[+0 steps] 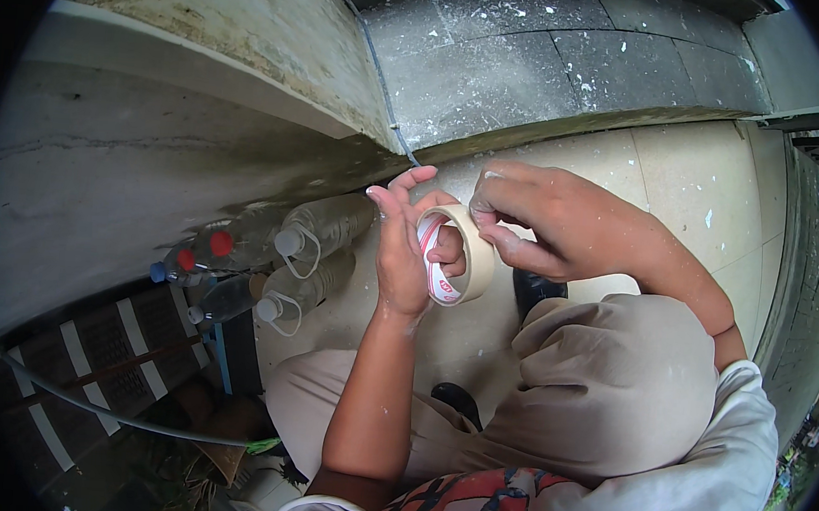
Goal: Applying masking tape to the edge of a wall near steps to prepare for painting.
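A roll of cream masking tape point(481, 268) with a red-and-white printed core is held up above my lap. My left hand point(401, 266) holds it from the left, with fingers passing into the core and the thumb and another finger sticking up. On the far right side of the roll, my right hand point(556, 220) pinches at the tape's outer surface with thumb and fingertips. Whether a loose tape end is between those fingertips cannot be made out. Pale specks mark both hands.
Several clear plastic bottles point(311, 285) stand by the wall at left, near a dark slatted rack point(103, 353). A grey cable point(377, 68) runs down the wall corner. Beyond the tiled floor point(689, 194) is a paint-spotted grey step point(575, 63). A hose point(164, 431) curves at lower left.
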A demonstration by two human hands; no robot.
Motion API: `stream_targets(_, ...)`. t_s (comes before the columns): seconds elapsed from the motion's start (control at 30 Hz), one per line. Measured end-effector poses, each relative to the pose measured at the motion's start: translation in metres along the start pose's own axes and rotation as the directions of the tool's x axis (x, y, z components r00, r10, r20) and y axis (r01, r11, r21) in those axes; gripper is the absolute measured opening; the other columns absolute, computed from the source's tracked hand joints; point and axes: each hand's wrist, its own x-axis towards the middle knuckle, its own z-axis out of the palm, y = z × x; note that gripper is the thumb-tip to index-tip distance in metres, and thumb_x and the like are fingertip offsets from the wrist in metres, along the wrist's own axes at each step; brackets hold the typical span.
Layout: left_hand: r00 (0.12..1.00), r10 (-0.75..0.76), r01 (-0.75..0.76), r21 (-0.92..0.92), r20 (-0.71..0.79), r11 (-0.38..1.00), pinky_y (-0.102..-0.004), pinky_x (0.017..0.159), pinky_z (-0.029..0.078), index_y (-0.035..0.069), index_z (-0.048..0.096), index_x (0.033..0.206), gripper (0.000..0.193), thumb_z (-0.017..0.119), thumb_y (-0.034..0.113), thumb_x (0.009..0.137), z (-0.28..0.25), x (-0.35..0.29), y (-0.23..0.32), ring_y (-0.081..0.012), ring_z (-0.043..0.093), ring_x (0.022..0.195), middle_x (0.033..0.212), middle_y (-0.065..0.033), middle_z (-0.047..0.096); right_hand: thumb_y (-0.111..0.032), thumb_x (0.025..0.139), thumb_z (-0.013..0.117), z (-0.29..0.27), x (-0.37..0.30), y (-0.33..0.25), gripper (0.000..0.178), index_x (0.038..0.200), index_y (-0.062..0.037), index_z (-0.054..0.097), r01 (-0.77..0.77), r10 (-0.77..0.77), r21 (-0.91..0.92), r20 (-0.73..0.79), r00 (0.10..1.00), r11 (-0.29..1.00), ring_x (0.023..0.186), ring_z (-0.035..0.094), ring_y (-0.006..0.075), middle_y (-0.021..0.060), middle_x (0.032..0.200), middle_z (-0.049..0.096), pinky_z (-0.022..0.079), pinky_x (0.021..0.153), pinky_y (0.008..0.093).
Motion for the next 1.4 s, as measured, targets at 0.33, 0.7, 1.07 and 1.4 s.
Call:
stream_targets(0.33, 0.984, -0.068, 0.072, -0.018, 0.164, 0.997, -0.0217, 0.041, 0.030, 0.005, 0.033, 0.133, 0.075, 0.020, 0.071, 0.099, 0.000, 0.003, -0.005, -0.0049, 0.034, 0.048, 0.080, -0.0023, 0.052, -0.016, 0.098, 0.052, 0.003, 0.001, 0.007, 0.018, 0.099, 0.0015, 0.050, -0.120, 0.121, -0.052, 0.016, 0.992, 0.991, 0.079, 0.057, 0.0397, 0.0194, 0.090, 0.056, 0.046, 0.072, 0.0476)
stream_targets(0.7, 0.995, 0.096, -0.094, 0.041, -0.033, 0.995, -0.0199, 0.047, 0.030, 0.006, 0.036, 0.133, 0.071, 0.017, 0.067, 0.101, -0.006, 0.004, -0.026, -0.0043, 0.035, 0.055, 0.084, -0.0020, 0.048, -0.016, 0.092, 0.069, 0.003, -0.004, 0.012, 0.016, 0.103, -0.0035, 0.067, -0.197, 0.200, 0.150, -0.005, 0.980, 0.969, 0.076, 0.058, 0.0207, 0.0099, 0.086, 0.062, 0.047, 0.070, 0.0325)
stream_targets(1.07, 0.882, 0.228, -0.468, 0.709, 0.412, 0.528, -0.0388, 0.066, 0.046, 0.002, 0.063, 0.099, 0.053, 0.030, 0.043, 0.104, -0.010, -0.008, -0.040, -0.0362, 0.059, 0.073, 0.086, -0.0172, 0.057, -0.010, 0.087, 0.069, -0.003, -0.006, 0.030, 0.012, 0.092, -0.0006, 0.063, -0.122, 0.131, 0.087, -0.104, 0.986, 0.989, 0.080, 0.055, 0.0280, 0.0109, 0.087, 0.057, 0.045, 0.070, 0.0367)
stream_targets(1.4, 0.926, 0.158, -0.372, 0.900, 0.343, 0.226, -0.0408, 0.093, 0.041, 0.008, 0.065, 0.110, 0.030, 0.072, 0.019, 0.083, -0.031, -0.006, -0.052, -0.0318, 0.061, 0.094, 0.095, -0.0129, 0.068, -0.011, 0.098, 0.059, -0.010, -0.019, 0.032, 0.012, 0.097, -0.0044, 0.050, -0.444, 0.438, 0.324, 0.098, 0.894, 0.835, 0.067, 0.054, 0.0081, 0.0022, 0.081, 0.060, 0.043, 0.053, 0.0244)
